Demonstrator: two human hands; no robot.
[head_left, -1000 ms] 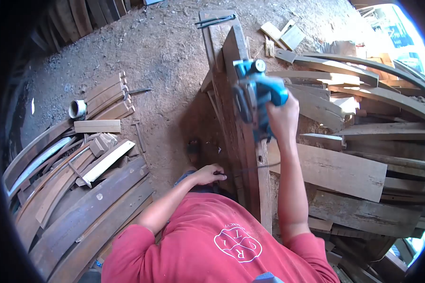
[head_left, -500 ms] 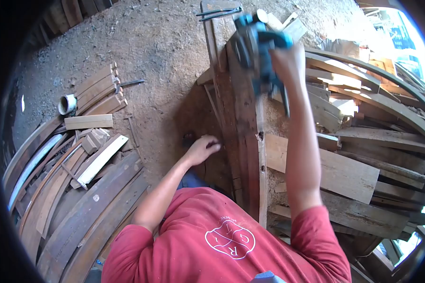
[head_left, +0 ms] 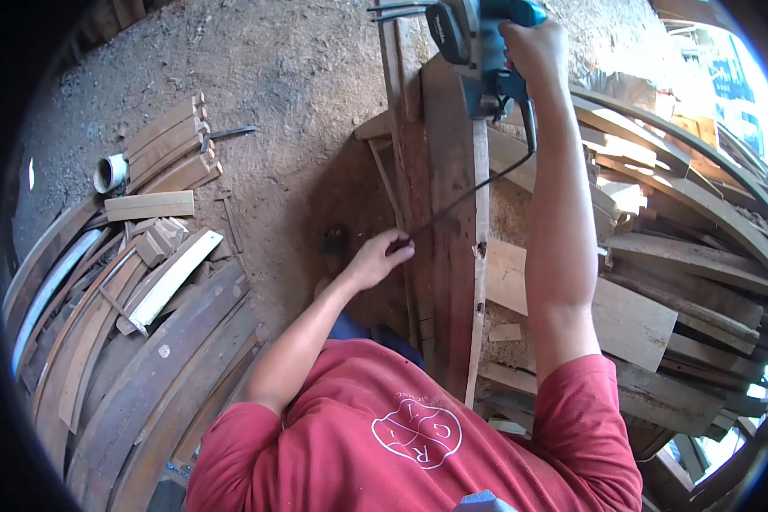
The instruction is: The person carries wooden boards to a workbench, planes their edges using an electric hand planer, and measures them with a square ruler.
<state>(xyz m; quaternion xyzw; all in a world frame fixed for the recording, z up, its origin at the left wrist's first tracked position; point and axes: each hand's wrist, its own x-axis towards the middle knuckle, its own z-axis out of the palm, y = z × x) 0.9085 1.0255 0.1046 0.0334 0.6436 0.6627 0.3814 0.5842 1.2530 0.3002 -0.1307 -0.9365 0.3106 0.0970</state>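
A teal power planer [head_left: 484, 60] sits near the far end of the upright plank [head_left: 480, 256], on its narrow top edge. Wrapped round the planer's handle is my right hand [head_left: 538, 53], at the top of the view. The planer's black cord [head_left: 486, 182] runs from its rear down to the left, across the plank, to my left hand [head_left: 382, 258]. That hand is closed round the cord, fingers curled, just left of the wooden beam [head_left: 414, 145] beside the plank.
Curved boards [head_left: 158, 375] and short wood blocks [head_left: 166, 141] lie on the left, with a white pipe piece [head_left: 109, 173]. Stacked planks [head_left: 631, 316] cover the right side. A dark metal clamp [head_left: 401, 10] lies on the beam's far end.
The planer has moved away from me along the plank's edge in my right hand. My left hand has shifted forward, and the cord is now stretched taut between it and the planer.
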